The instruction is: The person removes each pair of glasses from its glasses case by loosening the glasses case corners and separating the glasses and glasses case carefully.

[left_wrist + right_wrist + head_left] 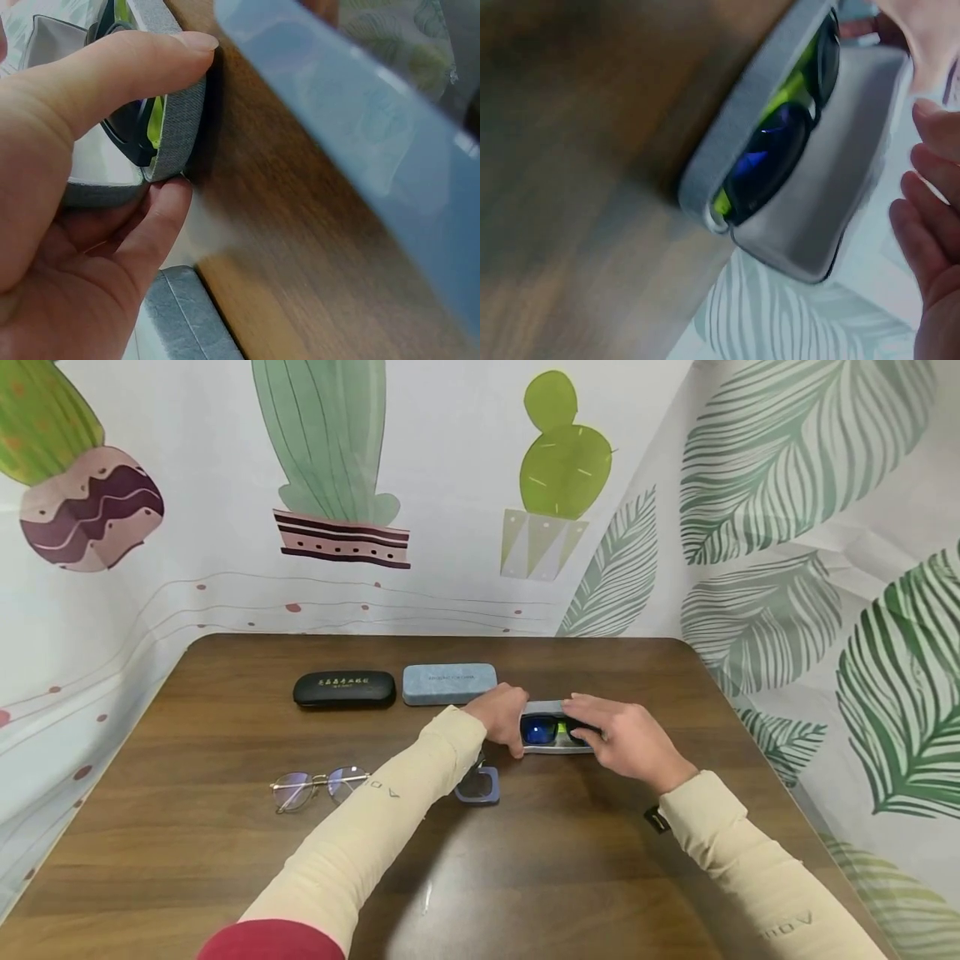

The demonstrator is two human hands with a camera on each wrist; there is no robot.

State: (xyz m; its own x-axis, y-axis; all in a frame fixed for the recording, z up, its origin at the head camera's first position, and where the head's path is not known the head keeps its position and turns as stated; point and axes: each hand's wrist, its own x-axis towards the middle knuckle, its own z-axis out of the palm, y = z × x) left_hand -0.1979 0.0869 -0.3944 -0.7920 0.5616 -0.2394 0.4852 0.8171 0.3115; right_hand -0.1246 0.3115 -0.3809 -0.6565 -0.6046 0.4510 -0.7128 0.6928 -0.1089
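Note:
A grey glasses case (546,707) stands with its lid raised near the right part of the table. Inside lie dark sunglasses (539,729) with blue-tinted lenses, a bright yellow-green patch showing behind them. My left hand (504,714) grips the case's left end; in the left wrist view its thumb (150,64) lies across the opening and the other fingers are below. My right hand (637,745) reaches over the right end with fingers extended. In the right wrist view, the right fingers (922,232) are beside the lid's outer face, with a gap between.
Behind, a black glasses case (344,690) and a closed blue one (450,683) lie side by side. Thin metal-framed eyeglasses (292,792) rest at left. Blue square-framed glasses (491,787) are partly hidden by the left forearm. A patterned cloth (465,527) hangs behind the wooden table (570,877).

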